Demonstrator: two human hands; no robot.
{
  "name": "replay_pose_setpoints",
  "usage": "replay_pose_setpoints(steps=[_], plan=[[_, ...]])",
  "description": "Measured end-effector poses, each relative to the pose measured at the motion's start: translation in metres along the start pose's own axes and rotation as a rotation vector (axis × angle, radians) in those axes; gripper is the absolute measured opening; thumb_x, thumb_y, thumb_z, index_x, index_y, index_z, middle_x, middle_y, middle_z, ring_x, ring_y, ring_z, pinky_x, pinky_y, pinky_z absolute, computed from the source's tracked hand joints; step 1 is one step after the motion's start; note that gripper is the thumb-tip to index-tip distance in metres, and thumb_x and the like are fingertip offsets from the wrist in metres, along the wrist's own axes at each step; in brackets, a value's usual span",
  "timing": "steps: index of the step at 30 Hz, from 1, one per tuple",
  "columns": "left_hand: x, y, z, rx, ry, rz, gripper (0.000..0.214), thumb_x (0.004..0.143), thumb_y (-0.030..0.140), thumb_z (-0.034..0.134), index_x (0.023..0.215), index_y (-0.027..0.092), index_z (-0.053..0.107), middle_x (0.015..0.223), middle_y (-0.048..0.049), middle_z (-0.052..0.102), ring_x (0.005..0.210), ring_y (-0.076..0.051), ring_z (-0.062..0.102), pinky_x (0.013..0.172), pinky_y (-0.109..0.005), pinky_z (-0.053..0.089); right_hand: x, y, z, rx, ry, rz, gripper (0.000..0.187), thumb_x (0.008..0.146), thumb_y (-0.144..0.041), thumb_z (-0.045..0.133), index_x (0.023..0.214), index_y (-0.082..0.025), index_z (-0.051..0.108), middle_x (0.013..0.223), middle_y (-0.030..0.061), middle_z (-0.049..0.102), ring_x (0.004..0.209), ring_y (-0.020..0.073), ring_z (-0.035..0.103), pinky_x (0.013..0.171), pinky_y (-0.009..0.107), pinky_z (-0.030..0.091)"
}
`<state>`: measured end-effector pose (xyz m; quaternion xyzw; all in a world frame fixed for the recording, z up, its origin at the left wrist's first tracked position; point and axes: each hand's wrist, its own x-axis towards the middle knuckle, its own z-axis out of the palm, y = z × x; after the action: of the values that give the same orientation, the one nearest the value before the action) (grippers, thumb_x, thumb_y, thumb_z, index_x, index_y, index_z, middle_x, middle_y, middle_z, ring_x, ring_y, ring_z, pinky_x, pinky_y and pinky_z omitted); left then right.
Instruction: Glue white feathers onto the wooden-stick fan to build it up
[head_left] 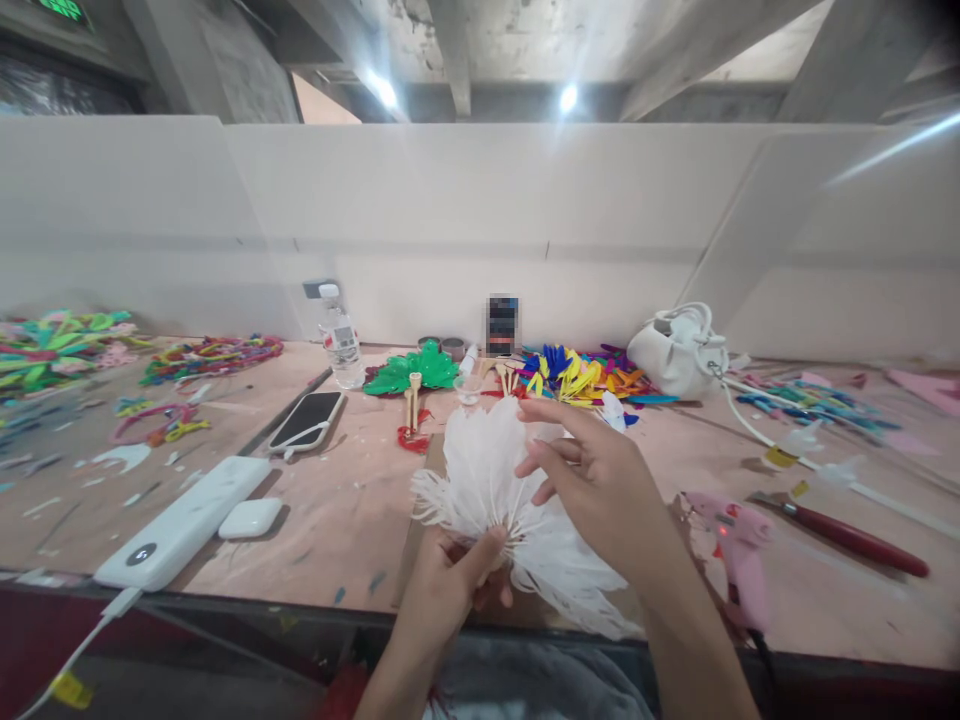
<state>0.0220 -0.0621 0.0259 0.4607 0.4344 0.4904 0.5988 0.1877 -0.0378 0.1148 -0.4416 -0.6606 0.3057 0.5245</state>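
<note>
My left hand (448, 585) is closed around the base of a fan of white feathers (480, 470), pinching the quills with the thumb on top. Above it, my right hand (592, 480) rests against the fan's right side, its fingers curled onto the feather tips. More white feathers (570, 570) spread beneath my right wrist over the table edge. A pink glue gun (739, 545) lies just right of my right forearm, its red light on.
A white power bank (184, 520), an earbud case (250, 517) and a phone (307, 420) lie at left. Behind are a water bottle (343, 345), green feathers (412, 370), coloured feathers (577, 375), a white bag (679, 350) and a red-handled tool (847, 535).
</note>
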Motion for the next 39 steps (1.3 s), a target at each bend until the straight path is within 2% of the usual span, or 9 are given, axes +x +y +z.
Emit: replay_pose_setpoints(steps=[3, 7, 13, 18, 21, 25, 30, 35, 39], plan=[[-0.001, -0.002, -0.002, 0.018, -0.004, 0.007, 0.061, 0.078, 0.065, 0.080, 0.050, 0.014, 0.063, 0.041, -0.0024, 0.057, 0.037, -0.008, 0.042, 0.041, -0.022, 0.025, 0.004, -0.003, 0.003, 0.031, -0.004, 0.007, 0.034, 0.098, -0.027, 0.060, 0.132, -0.027, 0.067, 0.134, 0.0076, 0.067, 0.081, 0.0167, 0.077, 0.054, 0.026, 0.066], [-0.001, -0.003, -0.002, 0.031, -0.002, 0.007, 0.061, 0.080, 0.063, 0.080, 0.047, 0.015, 0.061, 0.040, -0.0028, 0.057, 0.036, -0.007, 0.040, 0.040, -0.021, 0.025, 0.010, -0.007, 0.006, 0.113, -0.031, 0.062, 0.037, 0.091, -0.030, 0.070, 0.128, -0.024, 0.067, 0.130, 0.0081, 0.067, 0.077, 0.0153, 0.076, 0.050, 0.023, 0.064], [0.001, -0.004, -0.002, 0.050, 0.004, -0.009, 0.056, 0.078, 0.062, 0.081, 0.052, 0.015, 0.064, 0.041, -0.0034, 0.060, 0.034, -0.008, 0.042, 0.038, -0.022, 0.026, 0.018, -0.002, 0.008, 0.139, -0.033, 0.079, 0.040, 0.085, -0.030, 0.075, 0.124, -0.026, 0.066, 0.123, 0.0056, 0.065, 0.070, 0.0142, 0.075, 0.045, 0.021, 0.060], [0.001, -0.005, -0.002, 0.081, -0.005, -0.017, 0.058, 0.080, 0.062, 0.079, 0.050, 0.015, 0.062, 0.042, -0.0033, 0.060, 0.035, -0.008, 0.042, 0.039, -0.021, 0.027, 0.020, 0.002, 0.003, 0.085, -0.104, 0.099, 0.019, 0.085, -0.031, 0.075, 0.100, -0.022, 0.067, 0.085, 0.0002, 0.067, 0.065, 0.0174, 0.073, 0.046, 0.025, 0.058], [0.000, -0.005, -0.002, 0.101, -0.008, -0.020, 0.060, 0.082, 0.063, 0.077, 0.049, 0.015, 0.062, 0.042, -0.0028, 0.059, 0.036, -0.008, 0.041, 0.040, -0.021, 0.026, 0.020, 0.004, -0.001, -0.034, -0.192, 0.059, 0.010, 0.089, -0.027, 0.070, 0.083, -0.021, 0.066, 0.079, 0.0014, 0.070, 0.067, 0.0186, 0.073, 0.052, 0.028, 0.058], [0.000, 0.000, -0.003, 0.130, -0.036, -0.013, 0.062, 0.084, 0.066, 0.073, 0.050, 0.014, 0.066, 0.043, -0.0040, 0.060, 0.038, -0.008, 0.040, 0.042, -0.022, 0.025, 0.020, 0.005, -0.004, 0.052, -0.276, 0.089, 0.006, 0.093, -0.026, 0.065, 0.091, -0.021, 0.066, 0.084, 0.0015, 0.074, 0.074, 0.0185, 0.077, 0.060, 0.027, 0.060], [0.001, 0.012, -0.002, 0.131, -0.106, -0.029, 0.057, 0.074, 0.067, 0.080, 0.053, 0.014, 0.073, 0.042, -0.0031, 0.059, 0.036, -0.009, 0.042, 0.040, -0.023, 0.030, 0.024, 0.009, -0.010, 0.115, -0.270, 0.029, 0.007, 0.097, -0.028, 0.064, 0.102, -0.023, 0.064, 0.092, 0.0024, 0.076, 0.084, 0.0205, 0.078, 0.078, 0.037, 0.065], [0.000, 0.014, 0.001, 0.103, -0.131, -0.053, 0.051, 0.071, 0.063, 0.082, 0.056, 0.015, 0.073, 0.050, -0.0056, 0.069, 0.036, -0.008, 0.043, 0.039, -0.022, 0.036, 0.025, 0.002, -0.012, 0.048, -0.415, -0.061, 0.007, 0.098, -0.019, 0.058, 0.095, -0.024, 0.062, 0.089, 0.0002, 0.075, 0.082, 0.0197, 0.078, 0.075, 0.034, 0.063], [-0.001, 0.012, 0.000, 0.097, -0.142, -0.049, 0.048, 0.073, 0.060, 0.082, 0.058, 0.015, 0.074, 0.053, -0.0064, 0.071, 0.037, -0.009, 0.045, 0.039, -0.021, 0.036, 0.026, -0.004, -0.007, -0.061, -0.487, -0.039, 0.013, 0.098, -0.016, 0.057, 0.089, -0.024, 0.061, 0.081, -0.0011, 0.074, 0.081, 0.0197, 0.077, 0.074, 0.032, 0.060]])
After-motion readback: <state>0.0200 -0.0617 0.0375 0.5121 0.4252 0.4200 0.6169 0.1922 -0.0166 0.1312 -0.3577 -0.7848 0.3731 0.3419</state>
